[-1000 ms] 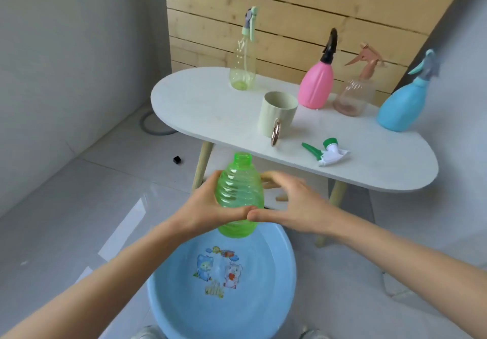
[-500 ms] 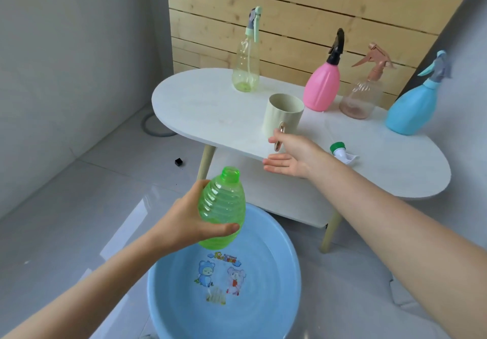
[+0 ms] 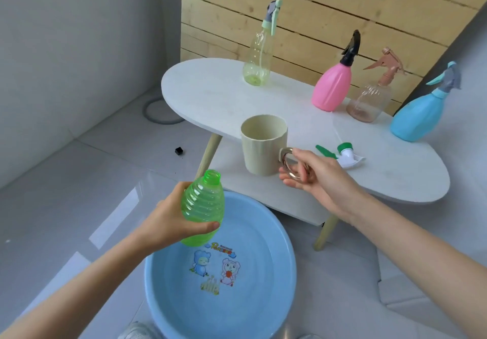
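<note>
L hand (image 3: 168, 220) wraps the green bottle (image 3: 203, 207) low on its belly, thumb across the front. It is held in the air over the far-left rim of the basin (image 3: 263, 299). Bottle's long axis is near upright, w/ the neck leaning a bit up-right. Its mouth (image 3: 212, 176) is open, no cap.

R hand (image 3: 316, 178) has its fingers curled thru the ring handle (image 3: 288, 163) of the mug (image 3: 263, 149). The mug is upright at the table (image 3: 210, 93) front edge. Can't tell if it's lifted or resting, nor what's in it.

Key relation: the mouth sits down-left of the mug base, apart from it, w/ the handle on the mug's far side from it. Likely next is a pour, so the mug should go left and tip away from the R hand. The mouth is narrow and the mug rim wide, so spill risk, but the basin is below.

Room is open btw the two. A table leg (image 3: 208, 154) is just behind the mouth, and the sprayer head (image 3: 342, 154) lies right of the R hand.
</note>
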`<state>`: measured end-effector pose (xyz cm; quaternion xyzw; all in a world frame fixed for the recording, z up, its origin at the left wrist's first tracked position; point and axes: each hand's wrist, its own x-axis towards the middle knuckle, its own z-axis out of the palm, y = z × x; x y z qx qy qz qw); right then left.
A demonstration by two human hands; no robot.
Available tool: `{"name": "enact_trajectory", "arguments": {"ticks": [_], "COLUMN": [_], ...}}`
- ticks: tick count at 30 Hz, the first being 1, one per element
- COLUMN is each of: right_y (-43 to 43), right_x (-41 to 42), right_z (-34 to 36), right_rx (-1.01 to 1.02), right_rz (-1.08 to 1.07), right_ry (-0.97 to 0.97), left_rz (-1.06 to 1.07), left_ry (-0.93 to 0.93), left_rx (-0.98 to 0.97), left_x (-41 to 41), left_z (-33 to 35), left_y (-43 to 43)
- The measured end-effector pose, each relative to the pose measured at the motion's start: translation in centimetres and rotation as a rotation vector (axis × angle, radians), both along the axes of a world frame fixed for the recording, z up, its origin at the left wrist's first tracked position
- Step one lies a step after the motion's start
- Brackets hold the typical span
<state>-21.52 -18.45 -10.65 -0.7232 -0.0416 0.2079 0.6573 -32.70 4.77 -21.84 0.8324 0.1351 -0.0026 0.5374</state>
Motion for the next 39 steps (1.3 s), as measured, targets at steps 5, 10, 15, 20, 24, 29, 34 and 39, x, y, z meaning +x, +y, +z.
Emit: {"name": "enact_trajectory", "arguments": {"ticks": [5, 10, 15, 20, 24, 29, 34, 39], "right_y": [-0.7, -0.7, -0.3, 0.3, 0.8, 0.7, 0.2, -0.3], "right_x": [-2.3, -2.2, -0.3, 0.4, 0.1, -0.8, -1.1, -1.5], "right_z": [-4.8, -11.5, -19.8, -25.0, -26.9, -27.9, -30.0, -31.8], "right_rx": [-0.183, -0.391, -0.485, -0.616, -0.715, -0.736, -0.868, -0.963], "right_rz": [0.195, 0.226, 0.226, 0.194, 0.145, 0.079, 0.13, 0.25], "right_ry": [0.028, 0.072, 0.156, 0.193, 0.106, -0.024, -0.179, -0.252], "left_rz": [0.065, 0.09, 0.11, 0.084, 0.058, -0.022, -0.084, -0.079], "left_ry": [0.056, 0.135, 0.142, 0.124, 0.112, 0.05, -0.049, -0.118], "left_rx": [0.073, 0.122, 0.206, 0.235, 0.276, 0.383, 0.532, 0.612], "left_x": [-1.5, -2.6, -3.0, -3.3, -3.9, -4.8, -5.4, -5.5], "left_z": [-3.9, -7.8, -11.9, -15.5, -17.5, -19.6, -20.9, -21.6], "left_y": [0.2, 0.1, 0.1, 0.3, 0.1, 0.3, 0.3, -0.1]}}
